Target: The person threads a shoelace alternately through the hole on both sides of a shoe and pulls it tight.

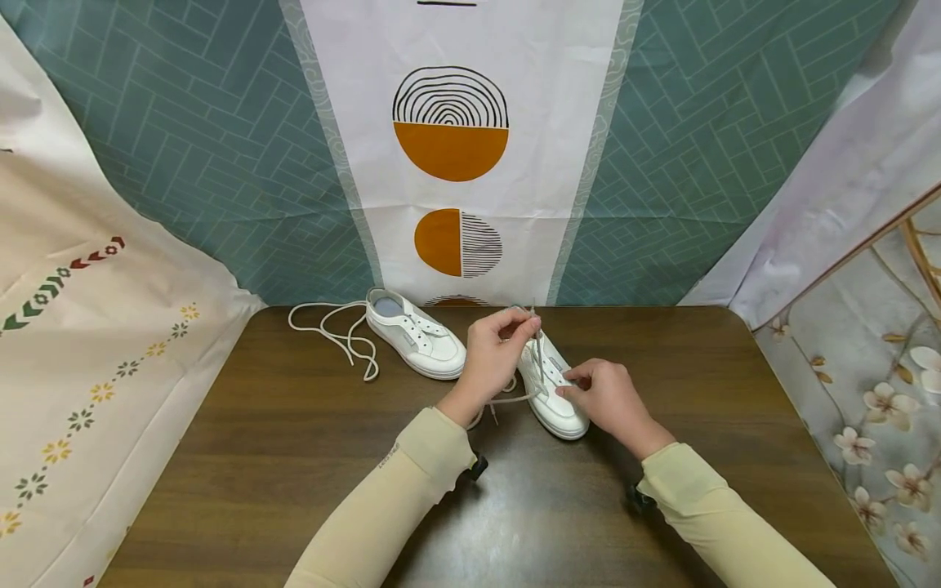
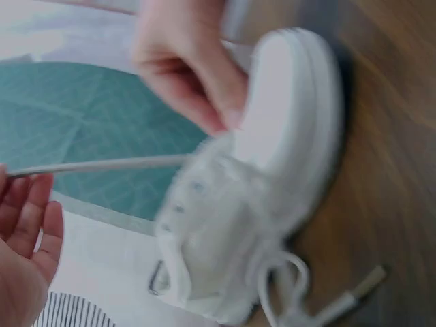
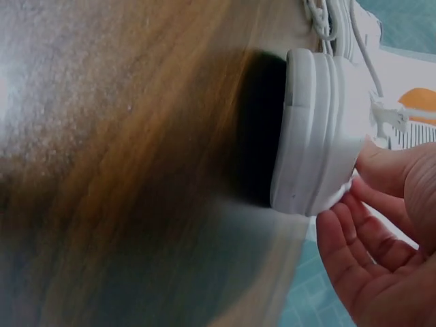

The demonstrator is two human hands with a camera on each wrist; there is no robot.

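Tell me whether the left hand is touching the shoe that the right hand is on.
Apart: the left wrist view shows green cloth between the left hand and the shoe, with only the lace spanning the gap.

sleeves: pale yellow | cuffs: wide | left sleeve: dark lettering | black wrist devices
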